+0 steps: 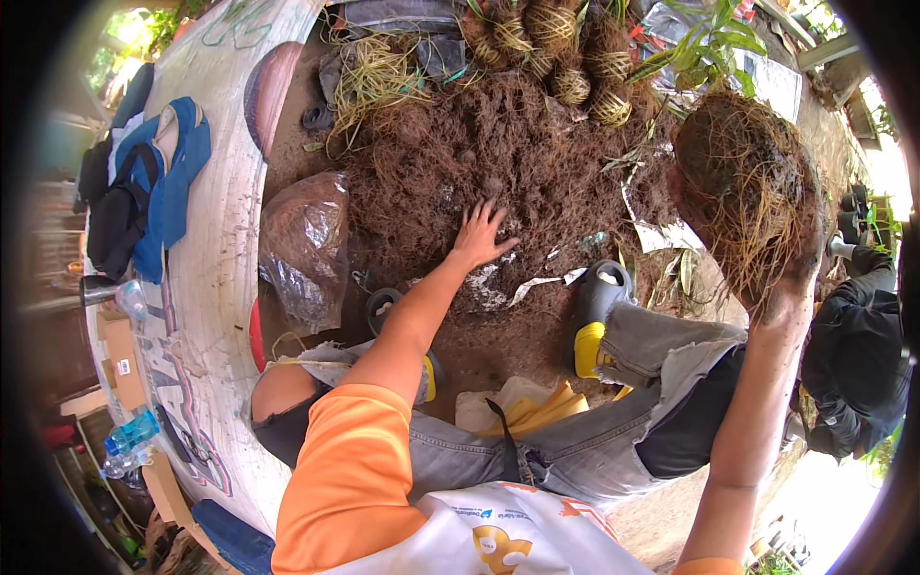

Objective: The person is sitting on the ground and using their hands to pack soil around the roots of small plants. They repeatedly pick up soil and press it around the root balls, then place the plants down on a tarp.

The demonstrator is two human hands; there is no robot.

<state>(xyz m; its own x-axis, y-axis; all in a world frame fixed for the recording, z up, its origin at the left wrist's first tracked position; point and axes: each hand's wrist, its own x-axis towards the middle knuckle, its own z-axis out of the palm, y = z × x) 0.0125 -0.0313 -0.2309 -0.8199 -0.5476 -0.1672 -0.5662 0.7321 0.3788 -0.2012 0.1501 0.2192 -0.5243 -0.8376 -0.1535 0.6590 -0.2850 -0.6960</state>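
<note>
My left hand (483, 236) reaches forward with its fingers spread over the near part of a heap of brown coir-like fibre (424, 172); whether it presses into the heap is hard to tell. Raised on the right, my right hand (782, 305) grips a dark, wet-looking root ball (747, 187) wrapped in loose fibres. Green leaves (722, 47) show just beyond the top of that ball. Most of the right hand's fingers are hidden by the root ball.
Several strap-wrapped fibre balls (553, 25) sit behind the heap, beside tangled yellowish strapping (377, 83). A clear plastic bag (305, 248) stands left. A white lettered surface (208, 287) carries a blue bag (172, 180). At right is another person (852, 359).
</note>
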